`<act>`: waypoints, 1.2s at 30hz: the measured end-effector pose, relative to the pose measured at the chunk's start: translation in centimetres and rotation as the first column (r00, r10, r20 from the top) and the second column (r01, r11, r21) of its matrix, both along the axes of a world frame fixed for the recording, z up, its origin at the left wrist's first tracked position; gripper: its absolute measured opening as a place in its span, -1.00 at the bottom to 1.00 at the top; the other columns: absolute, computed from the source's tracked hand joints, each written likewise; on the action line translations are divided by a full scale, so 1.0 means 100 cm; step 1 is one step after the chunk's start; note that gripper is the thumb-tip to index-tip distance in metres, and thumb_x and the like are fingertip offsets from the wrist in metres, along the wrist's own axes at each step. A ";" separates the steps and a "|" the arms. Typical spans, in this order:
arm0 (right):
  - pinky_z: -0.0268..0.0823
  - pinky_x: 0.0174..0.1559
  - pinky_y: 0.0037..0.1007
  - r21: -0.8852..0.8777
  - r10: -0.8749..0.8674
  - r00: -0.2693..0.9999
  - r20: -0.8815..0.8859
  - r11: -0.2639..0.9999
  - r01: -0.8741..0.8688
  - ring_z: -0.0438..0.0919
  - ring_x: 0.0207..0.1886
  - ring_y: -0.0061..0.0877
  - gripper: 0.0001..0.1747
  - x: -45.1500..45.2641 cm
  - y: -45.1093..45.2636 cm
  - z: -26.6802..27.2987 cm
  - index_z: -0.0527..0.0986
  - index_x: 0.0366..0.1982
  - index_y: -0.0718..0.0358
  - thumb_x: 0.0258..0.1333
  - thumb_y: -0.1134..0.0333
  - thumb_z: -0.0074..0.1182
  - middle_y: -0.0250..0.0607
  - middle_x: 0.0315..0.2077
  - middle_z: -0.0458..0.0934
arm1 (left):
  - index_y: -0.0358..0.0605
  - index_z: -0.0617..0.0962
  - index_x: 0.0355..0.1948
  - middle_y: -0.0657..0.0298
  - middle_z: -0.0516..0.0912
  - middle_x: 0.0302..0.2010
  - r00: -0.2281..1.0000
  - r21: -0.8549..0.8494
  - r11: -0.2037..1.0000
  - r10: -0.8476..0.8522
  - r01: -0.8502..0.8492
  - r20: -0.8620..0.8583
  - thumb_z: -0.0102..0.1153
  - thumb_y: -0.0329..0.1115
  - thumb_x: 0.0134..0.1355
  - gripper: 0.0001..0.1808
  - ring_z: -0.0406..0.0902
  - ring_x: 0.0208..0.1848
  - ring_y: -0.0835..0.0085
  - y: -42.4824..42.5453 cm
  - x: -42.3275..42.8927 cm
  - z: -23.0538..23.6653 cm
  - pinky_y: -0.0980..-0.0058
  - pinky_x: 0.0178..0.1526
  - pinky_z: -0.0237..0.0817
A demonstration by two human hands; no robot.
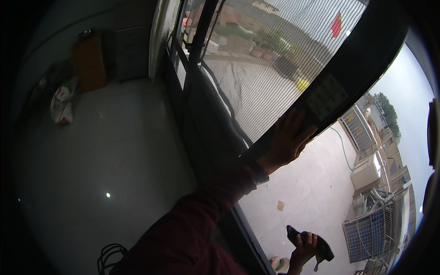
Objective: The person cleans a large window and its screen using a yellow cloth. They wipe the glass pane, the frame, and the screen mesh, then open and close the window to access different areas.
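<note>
My left hand [287, 142] lies flat with spread fingers against the dark frame of a door [330, 65] with a striped mesh screen [261, 86]. A dark band is around the wrist, below a dark red sleeve. Lower right, my right hand [304, 249] grips a dark, wet-looking cloth [318, 244], with a drip or loose end hanging from it. The cloth is over the pale outdoor paving, past the dark door sill. Close under that hand stands a small bucket [280, 264], partly cut off by the sill.
Indoors at left are a wooden cabinet [90, 63], a white plastic bag [62, 103] and coiled black cable [110, 256] on the tiled floor. Outside are a green hose [341, 144], a white box [366, 173], a blue rack [369, 235] and a metal gate [359, 127].
</note>
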State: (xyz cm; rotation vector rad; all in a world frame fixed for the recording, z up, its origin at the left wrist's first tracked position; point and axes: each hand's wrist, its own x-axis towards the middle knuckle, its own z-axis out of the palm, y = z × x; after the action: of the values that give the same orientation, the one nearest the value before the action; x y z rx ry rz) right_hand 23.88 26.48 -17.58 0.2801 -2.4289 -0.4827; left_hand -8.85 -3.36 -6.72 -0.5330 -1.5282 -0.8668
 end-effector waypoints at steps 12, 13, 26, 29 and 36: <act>0.30 -0.04 -0.01 -0.139 -0.330 0.827 -0.455 0.944 0.301 0.51 -0.02 -0.11 -0.78 0.073 0.013 0.084 0.65 -0.10 0.03 0.40 0.17 0.04 -0.12 -0.03 0.55 | 0.17 0.46 0.31 -0.15 0.22 0.45 1.000 0.024 1.000 -0.007 0.007 0.020 0.12 -0.20 0.37 -0.51 0.12 0.48 -0.15 0.005 -0.003 -0.003 -0.12 0.40 -0.08; 0.32 -0.10 -0.01 -0.180 -0.306 0.803 -0.511 0.952 0.248 0.51 -0.06 -0.10 -0.75 0.079 0.020 0.099 0.63 -0.09 0.08 0.41 0.15 0.03 -0.10 -0.05 0.54 | 0.17 0.46 0.32 -0.14 0.21 0.45 1.000 0.024 1.000 -0.008 0.008 0.026 0.12 -0.20 0.37 -0.51 0.12 0.48 -0.15 0.006 -0.003 -0.004 -0.12 0.40 -0.09; 0.47 -0.25 -0.16 -0.055 -0.290 0.808 -0.513 0.950 0.306 0.61 -0.21 -0.16 -0.86 0.123 0.043 0.060 0.59 -0.20 0.11 0.31 0.22 0.18 -0.20 -0.21 0.61 | 0.09 0.41 0.37 -0.15 0.18 0.46 0.987 0.121 0.992 -0.049 0.031 0.150 0.21 -0.28 0.28 -0.39 0.09 0.49 -0.15 0.011 0.026 0.009 -0.07 0.38 -0.05; 0.42 -0.19 -0.12 -0.136 -0.405 0.820 -0.405 0.913 0.384 0.60 -0.19 -0.20 -0.88 0.147 0.058 0.027 0.63 -0.24 0.06 0.15 0.35 0.28 -0.23 -0.20 0.60 | 0.09 0.36 0.41 -0.13 0.12 0.49 0.980 0.130 0.986 -0.129 0.109 0.153 0.23 -0.27 0.27 -0.33 0.02 0.52 -0.14 0.030 0.061 0.021 -0.10 0.36 -0.03; 0.37 0.00 -0.06 -0.448 -0.518 0.829 -0.210 0.805 0.389 0.54 -0.02 -0.11 -0.74 0.208 0.141 -0.071 0.61 -0.14 0.08 0.09 0.44 0.20 -0.12 -0.10 0.57 | 0.45 0.33 0.43 -0.02 0.01 0.56 0.931 -0.231 0.904 -0.361 0.361 0.044 0.26 -0.06 0.27 -0.29 -0.13 0.59 -0.08 0.145 0.188 0.031 -0.27 0.38 -0.16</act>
State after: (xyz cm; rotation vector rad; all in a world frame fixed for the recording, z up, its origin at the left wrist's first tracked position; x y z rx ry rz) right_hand 44.72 40.59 -24.68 -0.5423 -2.1852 -0.2118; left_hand 9.96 11.11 -3.66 -1.0155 -1.5672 -0.9697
